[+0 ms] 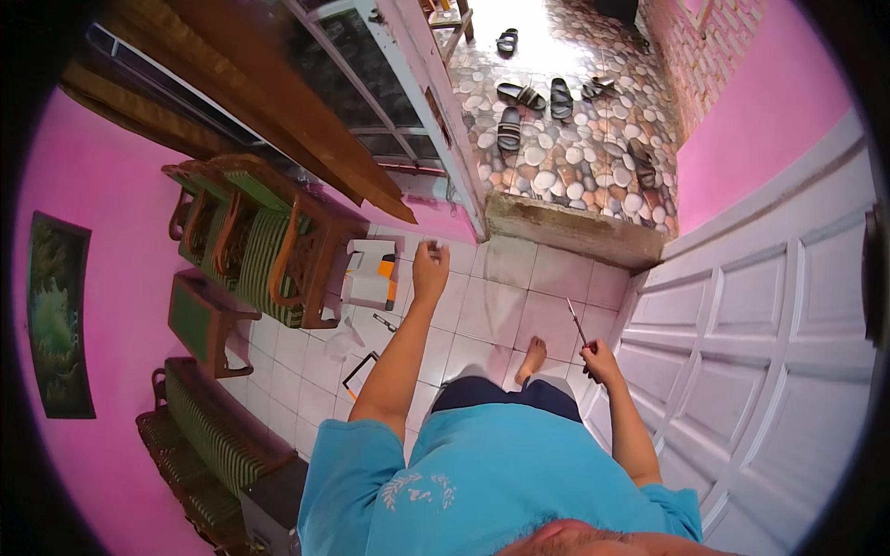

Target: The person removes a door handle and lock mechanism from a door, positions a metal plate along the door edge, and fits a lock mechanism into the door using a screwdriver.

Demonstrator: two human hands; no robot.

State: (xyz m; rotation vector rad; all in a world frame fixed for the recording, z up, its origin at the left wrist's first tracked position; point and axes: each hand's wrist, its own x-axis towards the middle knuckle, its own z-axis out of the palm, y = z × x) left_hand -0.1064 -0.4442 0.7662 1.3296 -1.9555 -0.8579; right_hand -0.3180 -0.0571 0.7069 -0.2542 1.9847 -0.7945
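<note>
My right hand (pixel 601 361) is closed around the dark handle of a screwdriver (pixel 577 320), near the white panelled door (pixel 714 324). The tool's thin metal shaft points up and away, touching nothing that I can see. My left hand (pixel 431 267) reaches forward toward the doorway, its fingers curled together. Anything small between those fingers is too hard to make out. Beside my left arm, an opened white and orange box (pixel 373 289) lies on the tiles, with a clear plastic bag (pixel 344 341) and a small dark-and-silver item (pixel 385 322) close by.
A black-edged flat piece (pixel 356 372) lies by my left forearm. Green-striped wooden chairs (pixel 269 255) and a low table (pixel 192 320) stand on the left. Ahead, a raised step (pixel 565 227) leads to pebble-patterned tiles with several sandals (pixel 560 99). A white window frame (pixel 408 88) borders the doorway.
</note>
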